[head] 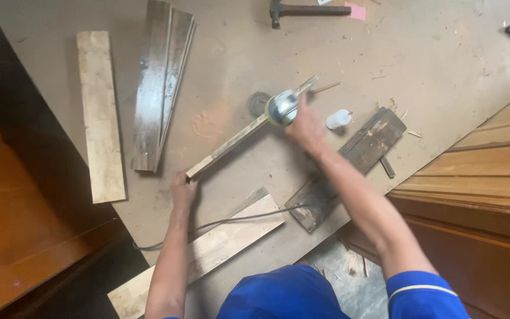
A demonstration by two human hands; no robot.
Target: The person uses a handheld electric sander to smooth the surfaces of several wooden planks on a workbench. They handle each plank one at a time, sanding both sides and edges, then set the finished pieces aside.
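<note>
A thin wooden strip (pixel 249 129) lies diagonally across the middle of the frame, running from lower left toward upper right on the bench (pixel 444 53). I see my left hand (pixel 183 190) clamped on its lower end, fingers wrapped around the wood, which looks meant to keep the strip from skidding. My right hand (pixel 306 125) grips a small power grinder (pixel 282 107) set on the strip's upper part, fingers closed round its body; its cord (pixel 231 221) trails back toward the lower left. Just right of that hand sits a small white bottle (pixel 338 119), and beyond it a dark grooved board (pixel 349 168) lies slanted toward the bench's edge. Below the strip a pale plank (pixel 208 254) points at my body. In the upper left, a light plank (pixel 100 115) and a stack of dark slats (pixel 160 82) lie apart from the work. A hammer (pixel 305 10) rests at the top edge, well clear. Orange panelled wood (pixel 491 177) fills the right side.
</note>
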